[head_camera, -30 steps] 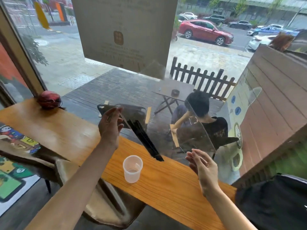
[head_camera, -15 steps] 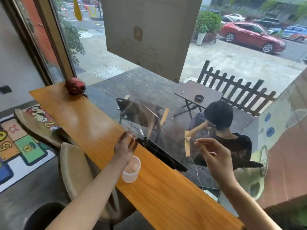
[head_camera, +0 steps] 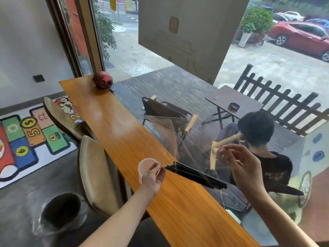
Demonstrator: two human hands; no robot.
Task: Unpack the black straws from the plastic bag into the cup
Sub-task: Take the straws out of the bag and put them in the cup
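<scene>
Over the desk (head_camera: pixel 114 125), the straws (head_camera: pixel 195 174) now lie nearly level, their left ends beside the cup (head_camera: pixel 148 167); earlier they hung steeply; left hand (head_camera: pixel 153 177) pinches the bag (head_camera: pixel 169 132) there; right hand (head_camera: pixel 243 166) pinches its far end; pouring looks close.

My left hand (head_camera: pixel 153 176) covers part of the cup (head_camera: pixel 145 165); clear bag (head_camera: pixel 170 138) barely visible around straws (head_camera: pixel 195 174); both forearms cut off at bottom edge.

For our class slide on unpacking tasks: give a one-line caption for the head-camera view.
Two hands hold a clear plastic bag of black straws, tilted toward the cup on a wooden counter.
</scene>
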